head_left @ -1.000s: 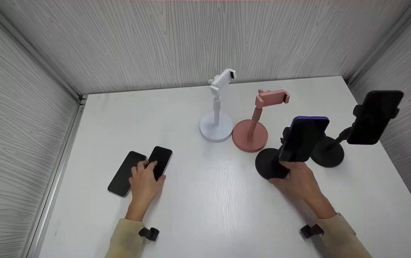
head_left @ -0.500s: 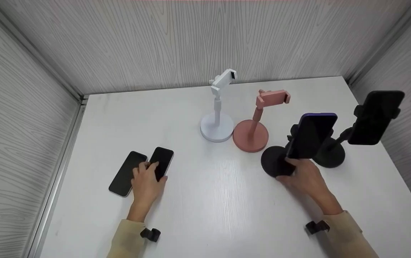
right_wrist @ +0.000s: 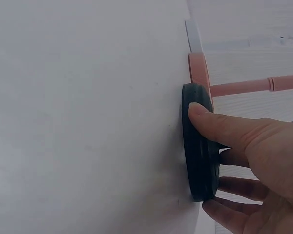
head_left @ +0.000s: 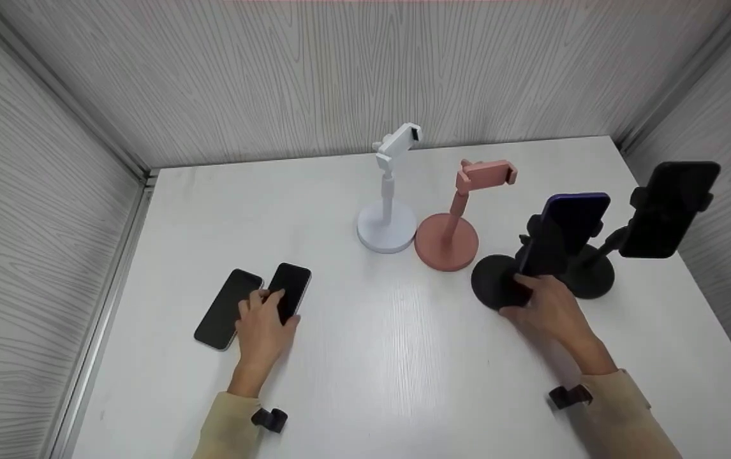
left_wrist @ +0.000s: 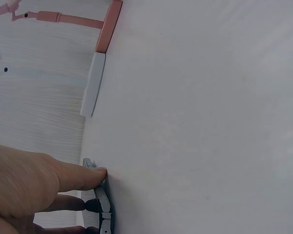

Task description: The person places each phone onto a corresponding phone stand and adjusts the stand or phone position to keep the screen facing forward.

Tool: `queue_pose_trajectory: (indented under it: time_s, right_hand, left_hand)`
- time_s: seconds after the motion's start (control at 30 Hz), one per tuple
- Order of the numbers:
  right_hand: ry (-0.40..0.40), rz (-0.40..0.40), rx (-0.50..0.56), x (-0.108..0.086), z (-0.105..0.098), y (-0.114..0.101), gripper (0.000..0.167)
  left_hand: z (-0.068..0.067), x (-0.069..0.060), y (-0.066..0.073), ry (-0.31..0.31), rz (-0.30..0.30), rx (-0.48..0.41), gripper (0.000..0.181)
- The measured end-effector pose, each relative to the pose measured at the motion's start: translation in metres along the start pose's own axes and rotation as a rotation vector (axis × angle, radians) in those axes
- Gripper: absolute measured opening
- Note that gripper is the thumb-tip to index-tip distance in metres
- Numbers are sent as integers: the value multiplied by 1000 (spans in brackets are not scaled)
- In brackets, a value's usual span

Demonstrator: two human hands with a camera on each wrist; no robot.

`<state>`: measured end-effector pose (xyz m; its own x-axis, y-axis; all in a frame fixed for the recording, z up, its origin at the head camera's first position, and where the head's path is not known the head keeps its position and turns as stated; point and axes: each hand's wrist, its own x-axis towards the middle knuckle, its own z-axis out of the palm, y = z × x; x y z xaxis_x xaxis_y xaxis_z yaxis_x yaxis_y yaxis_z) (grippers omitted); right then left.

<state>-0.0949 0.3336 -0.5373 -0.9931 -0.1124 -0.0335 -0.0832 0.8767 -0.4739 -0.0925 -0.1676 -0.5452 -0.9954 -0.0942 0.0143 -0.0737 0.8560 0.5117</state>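
On the left of the head view my left hand [head_left: 262, 328] lies over a smaller smartphone [head_left: 293, 279], fingertips on its dark screen and thumb at its right edge. A larger smartphone [head_left: 226, 311] lies flat just left of it. My right hand [head_left: 552, 310] grips the round base of a black phone stand [head_left: 492, 282], thumb against the rim and fingers on the base's far side. The right wrist view shows that black base [right_wrist: 200, 146] standing on the table. A purple-edged smartphone [head_left: 575, 220] sits tilted in this stand's clamp.
A white phone stand [head_left: 386, 229] and a pink phone stand [head_left: 445, 245] stand close together behind, clamps unfilled. At the right, another black stand [head_left: 597, 280] carries a dark smartphone [head_left: 668, 210]. Walls line the back and sides of the white table [head_left: 365, 382].
My right hand has slid the black stand with its phone rightward and slightly away, closer to the other black stand. My left hand stays on the smaller smartphone.
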Motion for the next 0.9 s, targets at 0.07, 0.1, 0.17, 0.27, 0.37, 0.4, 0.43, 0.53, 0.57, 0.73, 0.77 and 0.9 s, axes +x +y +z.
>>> queue_pose_trajectory:
  time_s: [0.07,0.1,0.17,0.27,0.37,0.4,0.43,0.53,0.57,0.73,0.77,0.9]
  right_hand:
    - [-1,-6,-3,1,-2,1,73]
    - [-3,-6,-4,2,-3,1,73]
    - [-6,-5,-1,3,-4,3,73]
    - [-21,5,1,6,-7,5,73]
    - [-30,13,8,8,-8,9,73]
    - [-30,14,10,8,-8,11,73]
    - [-29,17,13,9,-9,12,73]
    - [-20,20,19,11,-10,14,74]
    - [-16,19,20,12,-10,15,73]
    - [4,18,34,13,-13,18,72]
    - [5,20,37,14,-13,19,71]
    - [3,22,46,15,-15,22,71]
  left_hand:
    - [0,0,0,2,1,-3,56]
    - [1,-1,0,3,1,-3,56]
    - [1,-1,0,2,-1,-4,56]
    - [2,-1,0,2,-6,-6,57]
    - [2,-2,1,8,-5,-6,57]
    - [2,-2,2,11,-4,-8,57]
    - [2,-3,2,14,-3,-8,57]
    - [3,-4,2,28,3,-10,56]
    - [3,-4,2,28,3,-8,56]
    - [4,-4,3,15,-2,0,56]
    - [4,-4,3,11,-4,0,56]
    - [5,-6,5,20,5,4,55]
